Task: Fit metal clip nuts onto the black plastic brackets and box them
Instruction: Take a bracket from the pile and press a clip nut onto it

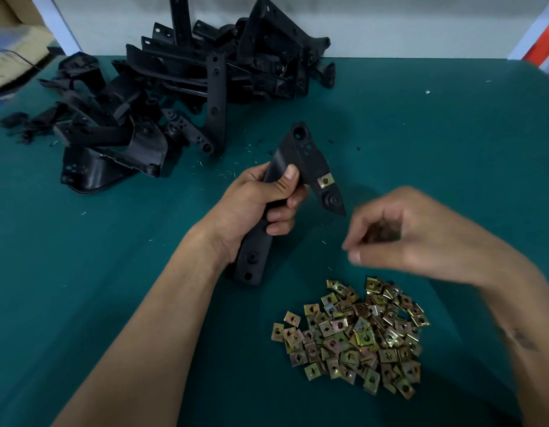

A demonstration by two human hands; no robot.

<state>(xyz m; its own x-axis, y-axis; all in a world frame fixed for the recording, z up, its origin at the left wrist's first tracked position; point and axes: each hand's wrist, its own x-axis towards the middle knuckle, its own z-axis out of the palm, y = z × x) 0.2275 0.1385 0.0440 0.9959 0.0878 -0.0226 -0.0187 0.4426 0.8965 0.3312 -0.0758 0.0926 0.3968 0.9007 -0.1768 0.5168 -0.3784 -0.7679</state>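
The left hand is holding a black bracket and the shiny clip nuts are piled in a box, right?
Not quite. In the head view the left hand does hold a bracket, but the clip nuts lie loose on the green table, not in a box.

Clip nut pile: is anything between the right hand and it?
Nothing visible. The right hand hovers blurred above the clip nut pile, only bare green mat between them.

Views: I have only one, the head camera.
Position: worn on the head, above the green table [452, 143].
Direction: forward and down; wall along the top of the frame.
Nearness: close; both forearms enter from the bottom edge.
Lens: wide-angle, edges bowed.
Shared area: no second view to compare.
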